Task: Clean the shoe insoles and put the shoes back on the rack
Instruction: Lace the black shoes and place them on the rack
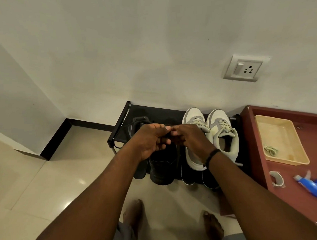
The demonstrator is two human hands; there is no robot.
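Shoe rack (120, 125): black, low, set against the white wall. A pair of grey-and-white sneakers (220, 133) is seen on its right half, toes to the wall. A black shoe (161, 171) is seen at the front of the rack, heel toward the viewer, directly below the hands. Further dark shoes are glimpsed behind and beside it; details cannot be told.

Left hand (150, 139): fingers curled, thumb and fingertips pinching a small dark item above the black shoe; the item cannot be identified.

Right hand (187, 139): fingers curled, pinching the same item, fingertips meeting those of the left hand. A black band (212, 155) is worn on the wrist.

Desk (258, 142): reddish-brown, just right of the rack. Carried on it: a yellow tray (298, 153), a tape roll (276, 178), a blue bottle (313, 184).

Wall socket (245, 68): above the sneakers.

Bare feet (132, 215): on the tiled floor.
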